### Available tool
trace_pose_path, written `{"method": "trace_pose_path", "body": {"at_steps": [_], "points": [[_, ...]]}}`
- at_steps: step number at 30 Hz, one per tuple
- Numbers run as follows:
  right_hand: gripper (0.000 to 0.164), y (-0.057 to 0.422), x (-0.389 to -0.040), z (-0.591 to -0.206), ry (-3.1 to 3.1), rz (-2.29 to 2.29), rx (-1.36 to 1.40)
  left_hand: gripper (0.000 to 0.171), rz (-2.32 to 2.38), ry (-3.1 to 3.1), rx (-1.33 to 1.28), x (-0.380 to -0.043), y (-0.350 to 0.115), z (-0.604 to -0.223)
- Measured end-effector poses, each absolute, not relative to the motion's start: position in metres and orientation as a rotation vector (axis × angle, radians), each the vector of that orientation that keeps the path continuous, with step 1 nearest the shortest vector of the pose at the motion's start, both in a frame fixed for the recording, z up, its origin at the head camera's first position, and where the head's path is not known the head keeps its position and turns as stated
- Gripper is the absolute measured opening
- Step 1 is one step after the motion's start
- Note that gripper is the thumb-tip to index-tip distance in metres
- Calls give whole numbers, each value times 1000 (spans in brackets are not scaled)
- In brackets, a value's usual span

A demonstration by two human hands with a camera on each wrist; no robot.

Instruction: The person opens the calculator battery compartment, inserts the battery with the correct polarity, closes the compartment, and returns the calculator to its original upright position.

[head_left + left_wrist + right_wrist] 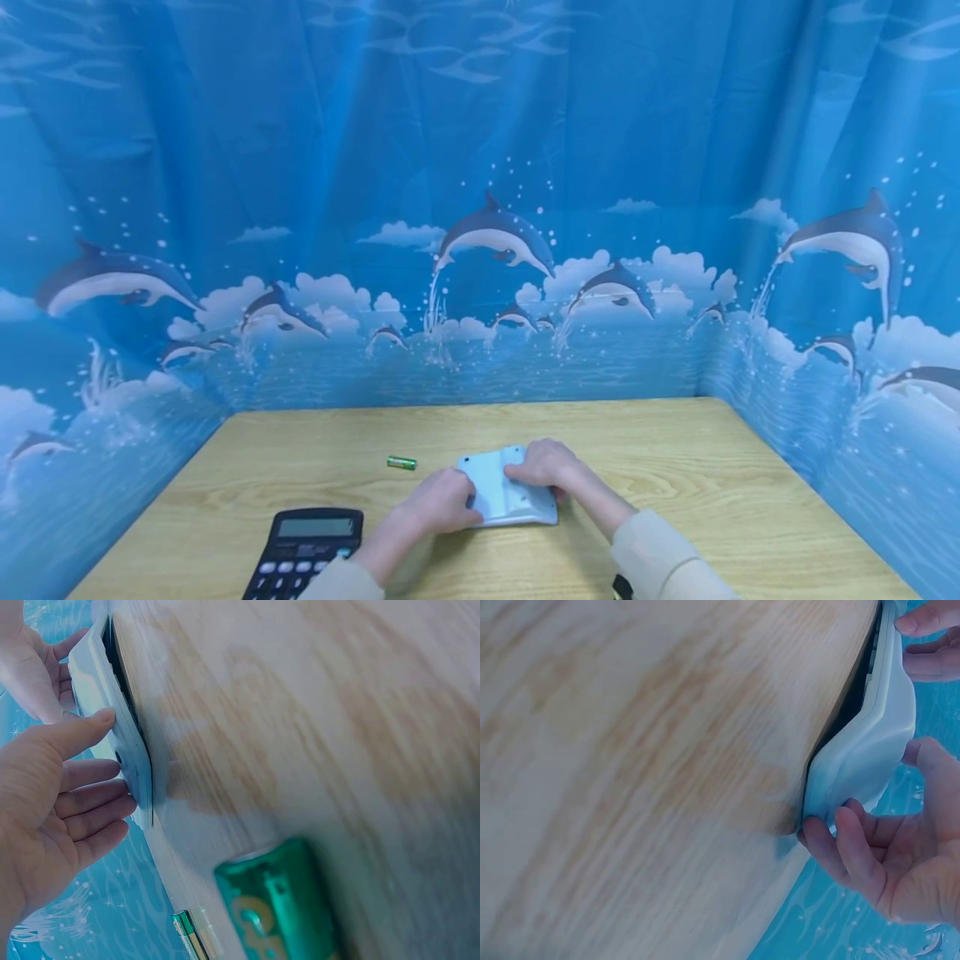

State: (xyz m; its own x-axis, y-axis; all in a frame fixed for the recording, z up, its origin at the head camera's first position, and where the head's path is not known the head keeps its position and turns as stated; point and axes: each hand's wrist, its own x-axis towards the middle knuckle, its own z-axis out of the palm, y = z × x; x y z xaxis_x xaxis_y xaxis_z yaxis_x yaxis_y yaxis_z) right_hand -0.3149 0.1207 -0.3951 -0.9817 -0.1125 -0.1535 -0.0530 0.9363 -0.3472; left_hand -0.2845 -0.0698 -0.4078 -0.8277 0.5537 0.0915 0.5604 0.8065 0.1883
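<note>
A pale blue-white calculator (491, 483) lies face down on the table, its back with small screw holes turned up. My left hand (442, 500) grips its left side, thumb near the front edge. On the right side my right hand (551, 465) holds it, thumb on the back and fingers at the edge. The right wrist view shows the calculator (866, 754) slightly raised off the wood along one edge, with key-like bumps beneath. A green battery (401, 462) lies left of it; the left wrist view shows a large green battery (277, 900) close by and another battery (189, 935) beyond.
A black desk calculator (303, 554) lies face up at the front left, partly behind the left sleeve. A small black and yellow thing (622, 587) shows beside the right sleeve. A blue dolphin-print curtain (480, 358) stands around the wooden table (675, 450).
</note>
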Motion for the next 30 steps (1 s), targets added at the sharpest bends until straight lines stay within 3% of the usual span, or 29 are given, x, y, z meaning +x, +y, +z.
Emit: {"method": "trace_pose_path", "body": {"at_steps": [16,30], "points": [[42,145,-315,-390,2820,-719,-209,21,-322,-3004,-860,-284,-69,-407],[16,155,-319,-389,2719,-1035,-406,23,-336,-2996,-850,-282,-68,-408]]}}
